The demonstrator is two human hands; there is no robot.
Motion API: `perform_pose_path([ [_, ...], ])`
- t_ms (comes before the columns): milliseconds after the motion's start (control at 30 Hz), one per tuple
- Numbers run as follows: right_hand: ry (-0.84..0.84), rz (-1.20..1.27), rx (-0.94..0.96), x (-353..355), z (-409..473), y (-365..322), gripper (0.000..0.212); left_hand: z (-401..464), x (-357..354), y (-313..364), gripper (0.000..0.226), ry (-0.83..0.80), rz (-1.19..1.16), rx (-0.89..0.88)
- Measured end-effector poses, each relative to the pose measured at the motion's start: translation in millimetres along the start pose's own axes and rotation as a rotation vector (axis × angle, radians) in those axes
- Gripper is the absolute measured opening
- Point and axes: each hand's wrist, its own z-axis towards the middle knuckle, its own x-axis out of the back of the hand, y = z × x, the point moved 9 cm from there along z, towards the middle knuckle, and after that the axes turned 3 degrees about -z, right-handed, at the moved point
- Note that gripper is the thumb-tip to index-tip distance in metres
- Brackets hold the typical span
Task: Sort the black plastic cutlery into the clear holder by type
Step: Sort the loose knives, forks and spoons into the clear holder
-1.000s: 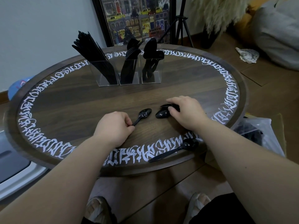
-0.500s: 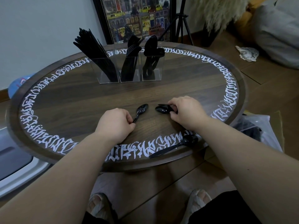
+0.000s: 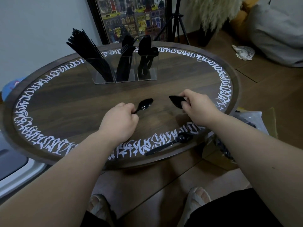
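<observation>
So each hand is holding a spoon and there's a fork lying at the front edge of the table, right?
Not quite. The head view shows a spoon lying at the front edge of the table, not a fork. The rest holds: the left hand grips one spoon, and the right hand holds spoons.

Glossy black plastic is seen in the spoon (image 3: 145, 103); the holder (image 3: 124, 69) at twelve o'clock is clear plastic; the table (image 3: 82, 99) is matt dark wood.
</observation>
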Motion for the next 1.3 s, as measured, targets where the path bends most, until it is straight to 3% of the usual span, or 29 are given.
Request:
perform_pose_path([
  [100,0.03,0.065,-0.05,12.9,-7.7,6.5,0.022,-12.3,-18.5,29.7,0.015,-0.152,-0.018,-0.1],
  [233,-0.005,0.045,-0.102,16.0,-18.0,15.8,0.023,-28.6,-55.7,47.3,0.039,-0.384,0.173,-0.181],
  [467,-0.105,0.016,-0.068,6.1,-25.0,8.7,0.028,-17.8,-44.9,38.5,0.017,-0.236,0.242,-0.156],
  [667,-0.126,-0.002,-0.08,-6.4,-13.2,8.3,0.021,-7.9,-29.8,16.8,0.005,-0.152,0.198,-0.035],
  [933,-0.056,0.087,-0.149,-18.7,3.1,5.6,0.012,-3.2,-5.9,-0.6,0.012,-0.008,0.09,0.026],
  [1133,0.044,0.696,-0.34,-27.1,12.5,-7.9,0.009,-2.9,23.4,0.8,0.01,0.141,-0.031,0.042],
  [1300,0.044,0.829,-0.4,-44.1,14.0,-25.0,0.008,-5.7,26.0,-4.6,0.008,0.14,-0.076,0.052],
])
